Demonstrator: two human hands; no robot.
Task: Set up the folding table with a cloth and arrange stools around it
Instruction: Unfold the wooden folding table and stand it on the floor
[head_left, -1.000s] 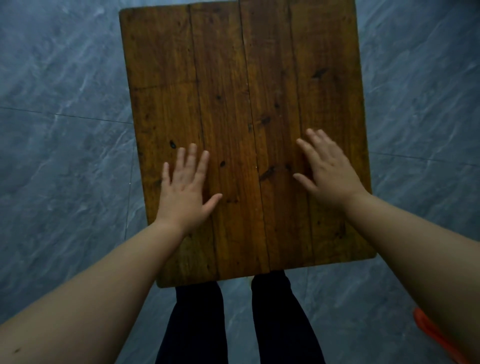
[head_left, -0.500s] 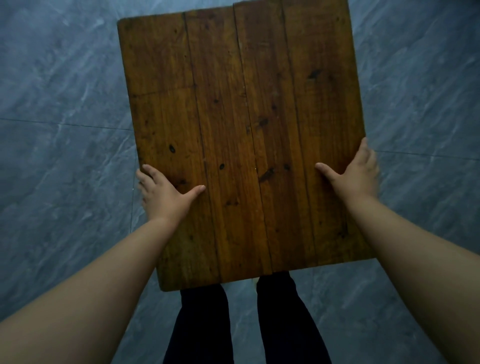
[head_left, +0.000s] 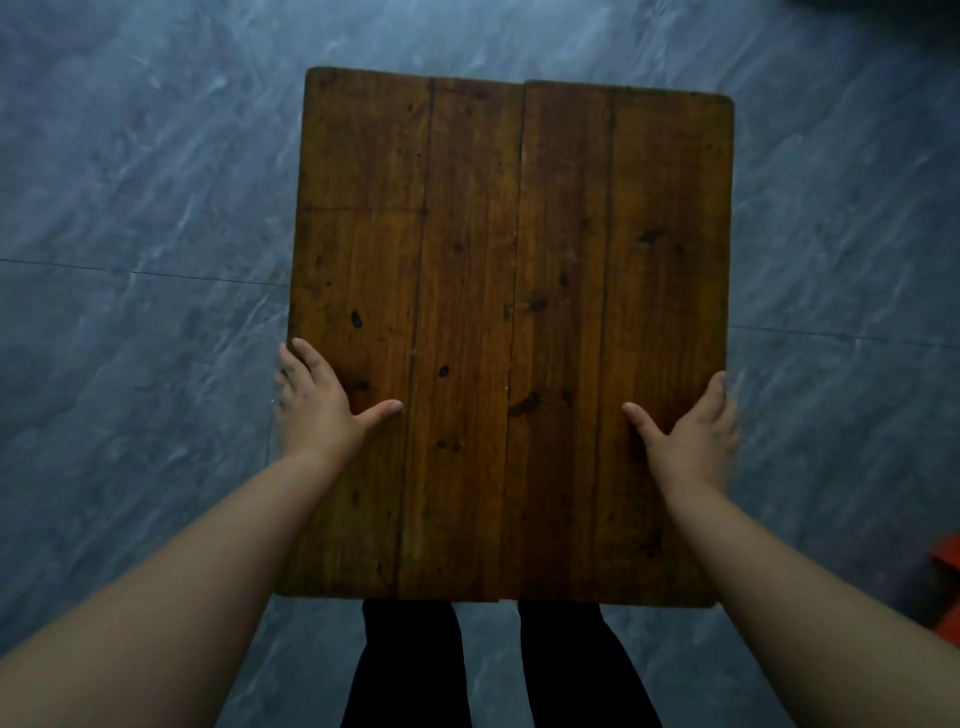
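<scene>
The folding table (head_left: 514, 291) shows a dark brown top of four long planks, knotted and worn, with rounded far corners. It is the only table, standing over the grey veined floor (head_left: 130, 208). Two hands hold it, one on each long side toward its near end. The left hand (head_left: 311, 410) lays its thumb flat on the top while its fingers (head_left: 291, 364) curl over the left edge. The right hand (head_left: 691, 441) grips the right edge likewise. Two dark-trousered legs (head_left: 410, 670) stand at the table's near edge. One orange object (head_left: 948, 561) lies right of it.
</scene>
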